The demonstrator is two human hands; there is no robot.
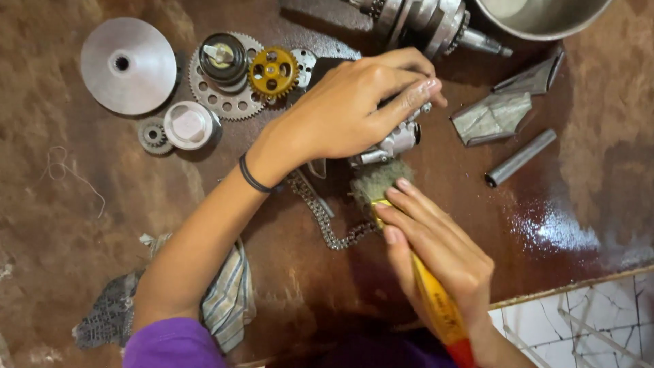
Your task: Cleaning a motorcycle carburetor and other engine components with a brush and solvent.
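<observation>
Two hands at work on a wet, brown counter [82,204]: left hand [347,109] curled over a small cast-metal part [392,144], pinning it down; right hand [436,249] wrapped around a yellow-handled brush [436,300], frayed grimy bristles touching the part. Steel chain [320,211] just beside. Toothed gears [228,78], smooth dished disc [128,65], striped rag [228,300] nearby.

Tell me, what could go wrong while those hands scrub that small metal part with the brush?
The left hand pinches the small metal part on a wet-looking table; it might slip. The brush in the right hand works right beside the chain, so bristles could snag it. Loose gears nearby could be knocked.
</observation>
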